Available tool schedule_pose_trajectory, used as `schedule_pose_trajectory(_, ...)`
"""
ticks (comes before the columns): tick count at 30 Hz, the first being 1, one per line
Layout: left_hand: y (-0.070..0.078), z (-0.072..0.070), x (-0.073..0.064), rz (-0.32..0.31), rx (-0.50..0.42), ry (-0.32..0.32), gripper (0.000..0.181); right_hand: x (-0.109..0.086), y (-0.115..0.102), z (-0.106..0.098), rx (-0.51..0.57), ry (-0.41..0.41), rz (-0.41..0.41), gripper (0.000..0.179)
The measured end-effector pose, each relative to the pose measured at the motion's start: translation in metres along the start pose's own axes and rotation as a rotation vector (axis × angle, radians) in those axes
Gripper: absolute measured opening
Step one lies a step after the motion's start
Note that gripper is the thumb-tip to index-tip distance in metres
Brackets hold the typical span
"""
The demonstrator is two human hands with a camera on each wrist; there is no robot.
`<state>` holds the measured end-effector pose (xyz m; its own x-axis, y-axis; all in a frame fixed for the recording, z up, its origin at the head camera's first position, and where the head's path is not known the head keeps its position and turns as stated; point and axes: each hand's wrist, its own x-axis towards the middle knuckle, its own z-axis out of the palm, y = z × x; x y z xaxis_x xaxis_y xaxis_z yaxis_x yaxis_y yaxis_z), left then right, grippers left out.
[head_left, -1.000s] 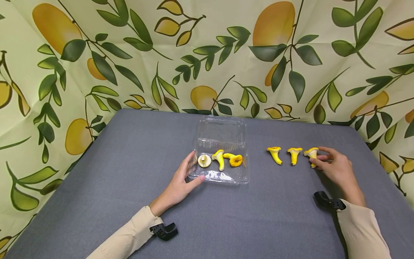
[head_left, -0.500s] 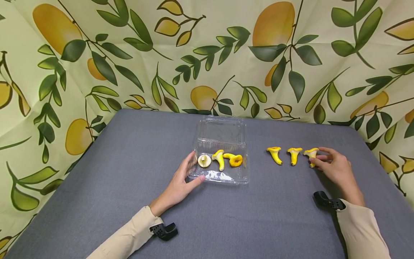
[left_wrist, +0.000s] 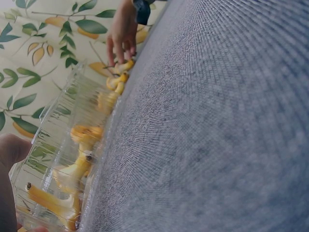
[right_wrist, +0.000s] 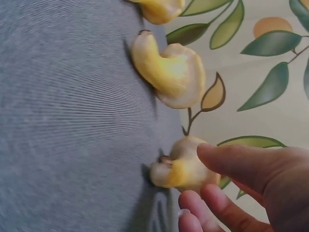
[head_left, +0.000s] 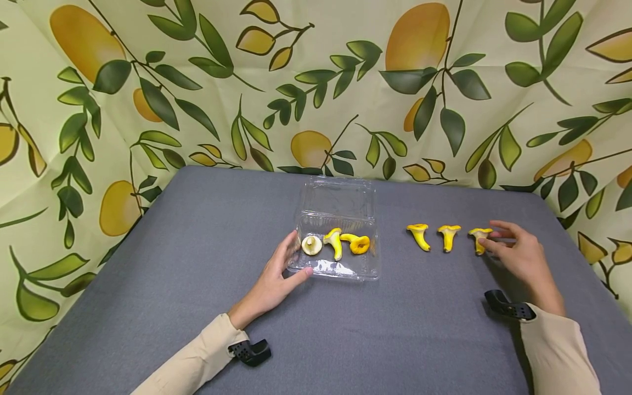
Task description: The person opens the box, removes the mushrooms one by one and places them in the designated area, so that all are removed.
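Observation:
My left hand (head_left: 271, 280) holds the near left corner of a clear plastic clamshell container (head_left: 362, 270), fingers along its side and thumb at the front rim. Three chanterelle mushrooms lie inside: a pale one (head_left: 311, 245) stem up, a yellow one (head_left: 333, 241) on its side and an orange-capped one (head_left: 360, 245). Over at the right, my right hand (head_left: 523, 258) is at the rightmost chanterelle (head_left: 479, 235) of a row on the cloth. In the right wrist view its thumb overlaps that mushroom's cap (right_wrist: 186, 157), with the fingers spread apart from the thumb.
Two more chanterelles, a curved one (head_left: 418, 236) and a straighter one (head_left: 448, 233), lie in the row right of the container. Its lid (head_left: 339, 197) leans open toward the back. Grey cloth (head_left: 345, 351) covers the table; a leaf-and-fruit printed curtain (head_left: 276, 71) hangs behind.
The rightmost chanterelle has shifted slightly right, widening its gap from the row. My right hand has moved right with it, its fingers now loosened. My left hand and the container stay put.

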<state>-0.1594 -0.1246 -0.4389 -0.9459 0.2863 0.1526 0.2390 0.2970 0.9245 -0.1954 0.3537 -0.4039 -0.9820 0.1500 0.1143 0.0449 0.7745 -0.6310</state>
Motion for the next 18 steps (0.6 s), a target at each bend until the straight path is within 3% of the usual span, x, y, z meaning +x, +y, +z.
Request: schedule_pose_trajectory(18,-0.001,0.001,0.000,0.007,-0.002,0.005,0.083,-0.002,-0.021,-0.006,0.022,-0.039,-0.092,0.057)
